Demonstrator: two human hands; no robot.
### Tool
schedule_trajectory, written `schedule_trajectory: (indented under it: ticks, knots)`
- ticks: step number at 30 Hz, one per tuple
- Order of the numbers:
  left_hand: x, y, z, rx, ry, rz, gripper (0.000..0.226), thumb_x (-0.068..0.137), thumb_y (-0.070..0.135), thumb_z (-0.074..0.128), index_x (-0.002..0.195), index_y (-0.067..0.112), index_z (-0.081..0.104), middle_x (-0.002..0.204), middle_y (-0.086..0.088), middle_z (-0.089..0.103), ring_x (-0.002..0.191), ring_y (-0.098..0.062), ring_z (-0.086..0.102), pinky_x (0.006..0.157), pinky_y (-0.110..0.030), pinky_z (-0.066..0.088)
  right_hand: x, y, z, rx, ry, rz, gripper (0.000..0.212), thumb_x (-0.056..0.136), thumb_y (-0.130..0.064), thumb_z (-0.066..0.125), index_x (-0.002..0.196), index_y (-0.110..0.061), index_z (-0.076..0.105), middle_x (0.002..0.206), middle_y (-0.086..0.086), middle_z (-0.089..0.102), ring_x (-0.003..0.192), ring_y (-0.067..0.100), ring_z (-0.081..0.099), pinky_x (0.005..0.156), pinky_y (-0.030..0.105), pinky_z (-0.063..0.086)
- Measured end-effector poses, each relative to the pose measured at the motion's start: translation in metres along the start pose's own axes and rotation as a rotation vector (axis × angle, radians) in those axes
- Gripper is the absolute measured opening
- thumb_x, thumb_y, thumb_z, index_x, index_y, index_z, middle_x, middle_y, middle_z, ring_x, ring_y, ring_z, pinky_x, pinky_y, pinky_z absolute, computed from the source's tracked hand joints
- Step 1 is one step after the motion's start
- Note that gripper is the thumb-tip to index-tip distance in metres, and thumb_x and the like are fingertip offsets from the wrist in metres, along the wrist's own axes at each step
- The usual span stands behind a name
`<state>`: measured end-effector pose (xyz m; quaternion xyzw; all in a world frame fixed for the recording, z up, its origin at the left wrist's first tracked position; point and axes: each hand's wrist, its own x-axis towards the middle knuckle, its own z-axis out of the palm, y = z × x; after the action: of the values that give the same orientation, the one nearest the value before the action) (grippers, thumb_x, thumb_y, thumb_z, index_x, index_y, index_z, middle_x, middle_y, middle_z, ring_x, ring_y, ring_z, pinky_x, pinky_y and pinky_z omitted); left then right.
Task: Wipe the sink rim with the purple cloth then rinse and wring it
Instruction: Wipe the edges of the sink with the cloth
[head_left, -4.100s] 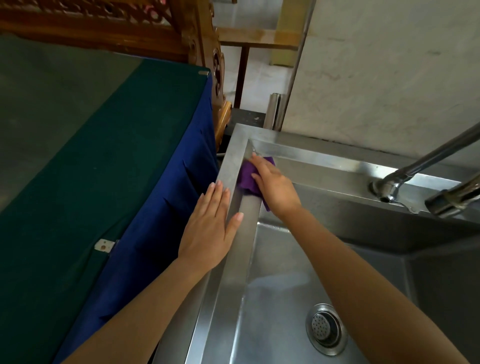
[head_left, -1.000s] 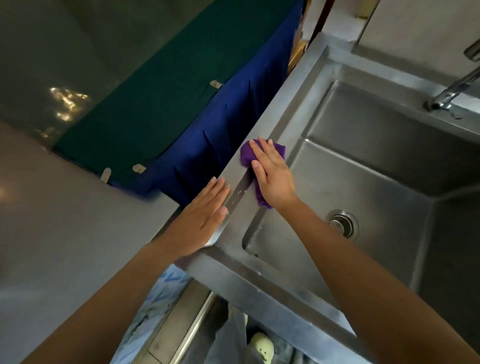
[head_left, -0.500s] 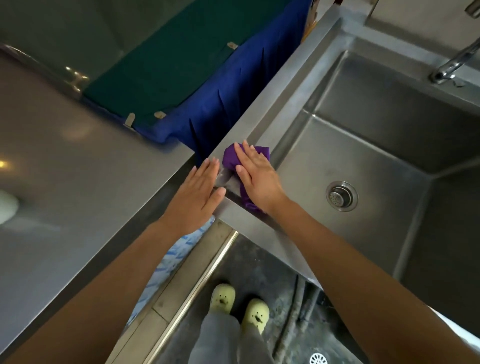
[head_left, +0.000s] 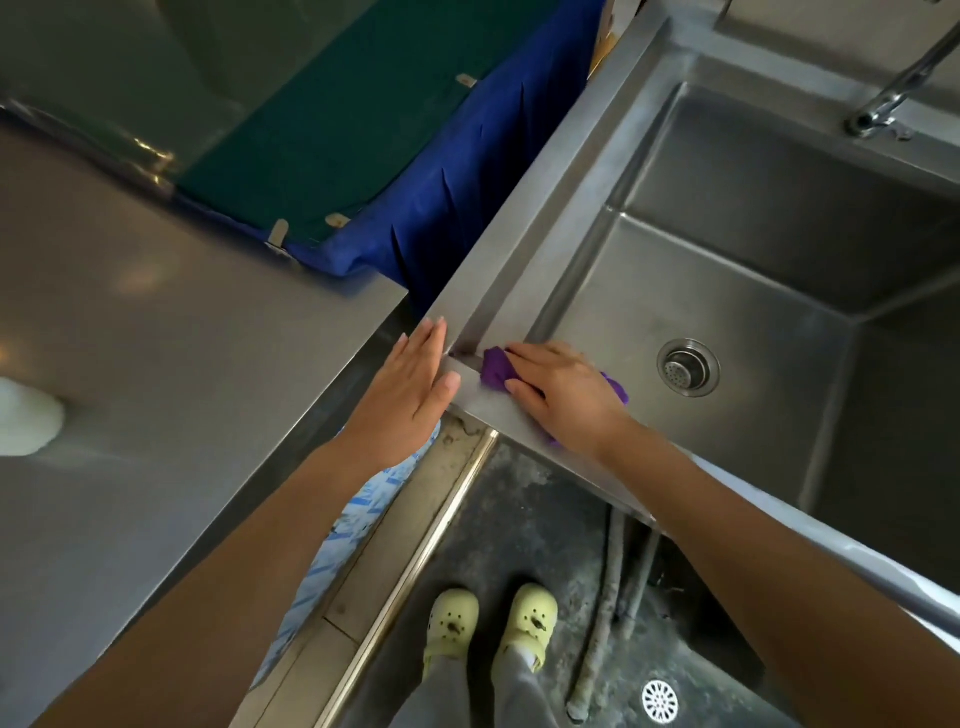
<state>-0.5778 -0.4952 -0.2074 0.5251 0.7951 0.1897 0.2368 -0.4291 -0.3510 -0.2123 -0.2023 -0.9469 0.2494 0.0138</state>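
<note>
A steel sink (head_left: 545, 171) fills the right half of the view, its rim running from the far corner down to the near-left corner. The purple cloth (head_left: 496, 370) lies on the front rim just right of that near-left corner. My right hand (head_left: 563, 395) presses flat on the cloth, covering most of it. My left hand (head_left: 413, 389) rests flat, fingers together, on the outer edge of the same corner, holding nothing. A drain strainer (head_left: 688, 367) sits in the basin floor.
A steel counter (head_left: 156, 364) adjoins the sink on the left. A green and blue cloth-covered table (head_left: 374, 130) stands behind it. The tap (head_left: 893, 88) reaches in at the top right. Below are my yellow clogs (head_left: 491, 623), pipes and a floor drain (head_left: 660, 700).
My right hand has slid the cloth down the left rim, around the near-left corner and onto the front rim. The left hand followed along the outer edge.
</note>
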Motion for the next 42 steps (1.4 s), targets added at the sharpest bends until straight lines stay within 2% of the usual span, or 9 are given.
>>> schedule_trajectory:
  ticks: [6, 10, 13, 17, 22, 29, 33, 38, 42]
  knots:
    - [-0.005, 0.005, -0.007, -0.089, -0.036, -0.004, 0.069, 0.091, 0.049, 0.008, 0.148, 0.011, -0.002, 0.157, 0.000, -0.005, 0.129, 0.007, -0.018, 0.097, 0.002, -0.019, -0.004, -0.007, -0.012, 0.060, 0.270, 0.153, 0.030, 0.095, -0.021, 0.050, 0.123, -0.015, 0.060, 0.125, 0.010, 0.053, 0.104, 0.026, 0.056, 0.086, 0.035, 0.047]
    - [-0.004, 0.002, -0.003, -0.067, 0.011, 0.023, 0.077, 0.088, 0.058, 0.003, 0.148, 0.009, -0.001, 0.157, 0.000, -0.003, 0.132, 0.005, -0.016, 0.100, -0.001, -0.020, 0.063, -0.028, -0.005, 0.201, 0.482, 0.340, 0.033, 0.095, -0.017, 0.046, 0.126, -0.014, 0.057, 0.124, 0.011, 0.051, 0.109, 0.029, 0.054, 0.095, 0.038, 0.045]
    - [0.000, -0.005, 0.003, -0.049, 0.032, 0.014, 0.084, 0.080, 0.061, -0.001, 0.148, 0.010, 0.000, 0.157, 0.001, -0.004, 0.136, 0.002, -0.014, 0.107, -0.008, -0.017, 0.078, -0.033, 0.011, 0.154, 0.427, 0.419, 0.037, 0.095, -0.021, 0.046, 0.130, -0.012, 0.053, 0.124, 0.014, 0.051, 0.107, 0.033, 0.049, 0.096, 0.041, 0.042]
    - [0.003, -0.009, 0.010, 0.001, 0.051, 0.030, 0.081, 0.083, 0.055, -0.001, 0.147, 0.006, 0.000, 0.158, -0.008, 0.003, 0.144, -0.008, -0.007, 0.117, -0.026, -0.009, 0.035, -0.029, 0.018, 0.006, 0.212, 0.181, 0.032, 0.094, -0.026, 0.049, 0.122, -0.018, 0.060, 0.111, 0.007, 0.056, 0.099, 0.029, 0.047, 0.086, 0.037, 0.041]
    - [0.003, -0.012, 0.012, 0.156, 0.034, 0.070, 0.091, 0.076, 0.068, -0.020, 0.145, 0.010, -0.005, 0.158, -0.006, -0.003, 0.144, -0.012, -0.012, 0.116, -0.027, -0.013, -0.002, -0.005, -0.015, -0.095, -0.033, 0.143, 0.030, 0.095, -0.030, 0.047, 0.116, -0.016, 0.063, 0.108, 0.006, 0.054, 0.103, 0.025, 0.048, 0.086, 0.033, 0.039]
    - [0.001, -0.013, 0.020, 0.453, 0.084, 0.103, 0.080, 0.092, 0.060, 0.002, 0.146, 0.002, 0.015, 0.155, -0.017, 0.012, 0.144, -0.028, 0.005, 0.115, -0.035, -0.005, 0.041, -0.003, -0.022, 0.105, 0.359, 0.348, 0.035, 0.094, -0.023, 0.049, 0.128, -0.018, 0.055, 0.115, 0.015, 0.055, 0.106, 0.034, 0.051, 0.088, 0.038, 0.044]
    - [0.003, -0.013, 0.020, 0.477, 0.086, 0.105, 0.076, 0.093, 0.056, 0.005, 0.145, 0.002, 0.016, 0.155, -0.017, 0.015, 0.144, -0.027, 0.008, 0.116, -0.035, -0.003, 0.075, -0.013, -0.002, 0.106, 0.223, 0.280, 0.041, 0.096, -0.028, 0.044, 0.137, -0.020, 0.045, 0.130, 0.012, 0.046, 0.116, 0.032, 0.043, 0.102, 0.042, 0.037]
    - [0.002, -0.015, 0.020, 0.494, 0.073, 0.091, 0.077, 0.093, 0.057, 0.003, 0.145, 0.003, 0.016, 0.155, -0.017, 0.015, 0.144, -0.027, 0.009, 0.116, -0.037, -0.002, -0.005, -0.003, 0.008, 0.008, 0.150, 0.186, 0.035, 0.096, -0.031, 0.044, 0.130, -0.029, 0.053, 0.118, 0.001, 0.053, 0.103, 0.025, 0.043, 0.091, 0.037, 0.035]
    - [0.002, -0.008, 0.022, 0.459, 0.072, 0.054, 0.080, 0.087, 0.061, 0.001, 0.147, 0.007, 0.002, 0.157, -0.013, -0.001, 0.144, -0.023, -0.008, 0.118, -0.037, -0.009, -0.057, 0.027, -0.004, -0.087, 0.164, 0.296, 0.030, 0.093, -0.030, 0.050, 0.119, -0.023, 0.063, 0.108, 0.007, 0.060, 0.093, 0.030, 0.050, 0.082, 0.040, 0.039]
